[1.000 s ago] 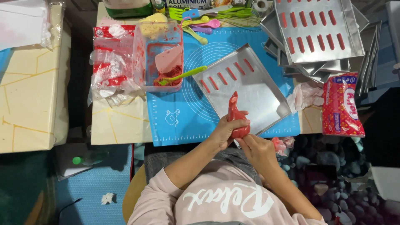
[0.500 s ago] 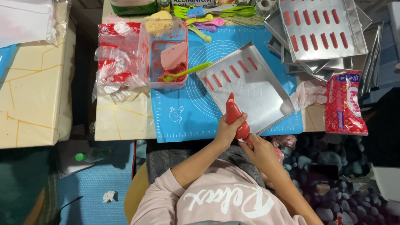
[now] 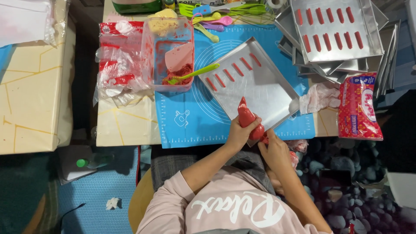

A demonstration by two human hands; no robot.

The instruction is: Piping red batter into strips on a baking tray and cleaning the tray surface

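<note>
Holding a red piping bag (image 3: 250, 118) over the near corner of a metal tray (image 3: 264, 86), the person has both hands on it. The left hand (image 3: 237, 134) wraps the bag's lower body, fingers curled and pressed together around it, thumb side toward the tray. The right hand (image 3: 275, 151) sits just behind, at the bag's tail; its fingers look closed on the twisted end, though how tightly they pinch cannot be told from above.

The bag's long axis runs from the right hand's fingers up and slightly left, away from the body. Its narrow tip points toward the tray's bare middle, beyond the left fingertips, while the fat end stays buried between the two hands. The tip appears lifted off the metal, not touching it.

Past the tip, at the tray's far edge, a row of short red strips (image 3: 234, 71) is already laid, well apart from the fingers. Their long axes run roughly in line with the bag.

To pipe well from this grip, my judgement is that the rear hand should do the squeezing and keep the twist tight so paste cannot back out, while the front hand only steers. Bringing the tip low and keeping the bag along the strips' line should give even, straight lengths; steady pressure, eased off before lifting, would avoid tails. Bracing the left wrist on the blue mat (image 3: 186, 117) would help.
</note>
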